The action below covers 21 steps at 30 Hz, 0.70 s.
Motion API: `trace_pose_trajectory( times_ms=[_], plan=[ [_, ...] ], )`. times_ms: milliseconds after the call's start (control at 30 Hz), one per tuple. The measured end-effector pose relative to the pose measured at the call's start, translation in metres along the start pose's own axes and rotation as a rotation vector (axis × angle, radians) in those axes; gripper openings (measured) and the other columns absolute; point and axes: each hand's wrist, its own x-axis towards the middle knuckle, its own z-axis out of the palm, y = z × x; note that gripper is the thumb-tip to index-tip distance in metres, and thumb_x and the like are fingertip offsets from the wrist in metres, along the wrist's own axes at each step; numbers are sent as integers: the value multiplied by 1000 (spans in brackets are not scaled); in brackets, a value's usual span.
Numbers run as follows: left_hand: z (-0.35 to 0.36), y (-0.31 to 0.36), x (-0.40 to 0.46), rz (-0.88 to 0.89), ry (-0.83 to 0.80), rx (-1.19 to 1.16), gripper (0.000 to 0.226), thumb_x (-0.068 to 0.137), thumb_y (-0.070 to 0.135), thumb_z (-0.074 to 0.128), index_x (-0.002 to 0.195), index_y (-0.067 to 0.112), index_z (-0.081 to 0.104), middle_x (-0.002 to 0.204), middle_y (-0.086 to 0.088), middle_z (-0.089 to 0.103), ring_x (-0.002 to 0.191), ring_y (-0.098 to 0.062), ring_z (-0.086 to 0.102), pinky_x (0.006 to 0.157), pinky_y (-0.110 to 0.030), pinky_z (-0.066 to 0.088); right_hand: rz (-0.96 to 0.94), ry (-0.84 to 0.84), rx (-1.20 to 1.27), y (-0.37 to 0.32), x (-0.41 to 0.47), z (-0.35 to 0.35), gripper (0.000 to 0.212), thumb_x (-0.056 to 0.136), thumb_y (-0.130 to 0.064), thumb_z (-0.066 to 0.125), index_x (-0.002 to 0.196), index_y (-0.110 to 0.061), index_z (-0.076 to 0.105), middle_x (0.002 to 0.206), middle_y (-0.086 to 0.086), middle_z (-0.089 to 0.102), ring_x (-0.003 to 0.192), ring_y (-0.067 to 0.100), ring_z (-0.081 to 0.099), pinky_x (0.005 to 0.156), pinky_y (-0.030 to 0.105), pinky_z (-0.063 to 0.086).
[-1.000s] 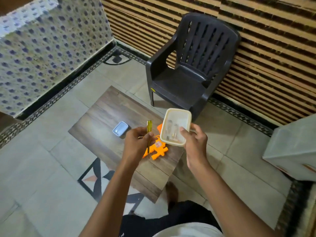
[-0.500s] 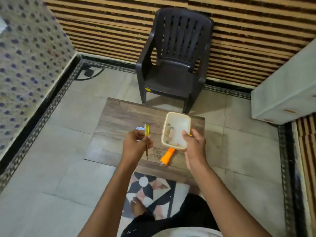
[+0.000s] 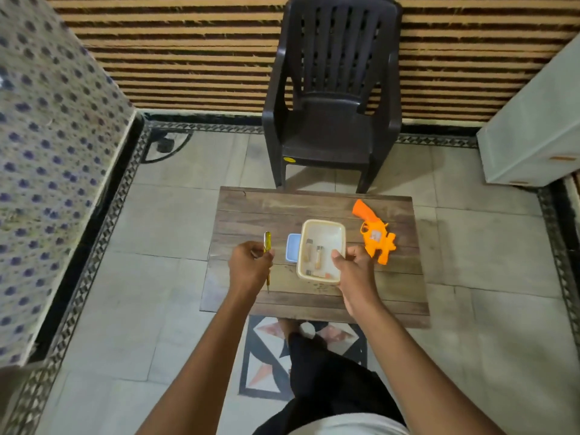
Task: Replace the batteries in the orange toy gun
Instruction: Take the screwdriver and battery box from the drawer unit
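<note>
Hiding part of the blue lid at its 9 o'clock edge, the cream tub is gripped at its near right corner by the right hand, thumb over the rim. Several small batteries lie inside the tub; their exact number and labels are hard to make out. The left hand is curled round a yellow screwdriver, which stands roughly upright; its middle is covered by the fingers. The orange toy gun lies flat on the wooden table at 2 o'clock from the tub, apart from both hands. A dark plastic chair stands at 12 o'clock beyond the table. The tiled floor meets a striped wall. A pale cabinet is cut off at 3 o'clock.
</note>
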Motion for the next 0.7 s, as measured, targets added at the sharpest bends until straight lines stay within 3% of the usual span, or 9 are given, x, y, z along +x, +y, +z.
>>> trace_pose_trajectory(
  times_ms=[100,200,267,400,567,700],
  plan=[
    [-10,-9,31,17,72,90,11,90,17,77,97,10,74,84,-3,71,79,-17,69,69,-27,56,13,69,-62,10,20,33,16,94,-15,73,90,-12,58,80,0,63,78,22,61,76,37,49],
    [-20,-15,65,-5,113,148,14,91,15,75,102,6,73,81,-1,68,67,-4,59,49,-8,38,58,111,-145,21,40,71,18,93,-11,74,88,-9,57,75,0,60,72,19,57,63,29,44],
    [-24,-24,88,-27,115,158,13,92,11,73,101,3,73,76,-3,66,61,-4,56,41,-6,39,72,130,-184,28,49,93,19,91,-8,74,85,-8,57,74,1,60,74,22,59,66,30,46],
    [-27,-59,150,-85,57,231,13,92,9,73,103,2,73,70,1,65,58,0,53,43,-2,37,104,163,-278,56,73,146,25,89,-8,76,77,-13,55,72,-1,59,79,26,61,76,37,50],
    [-29,-107,216,-132,-27,366,20,91,15,76,108,4,74,95,-10,76,70,-11,58,59,-11,39,146,220,-305,92,98,201,18,93,-9,74,86,-7,57,79,2,61,82,23,61,75,27,42],
    [-27,-150,261,-138,-75,493,9,93,7,65,94,8,75,86,-8,74,67,-15,61,46,-11,31,152,267,-387,122,120,239,22,95,-11,71,84,-10,53,86,7,64,89,28,64,77,32,48]
  ],
)
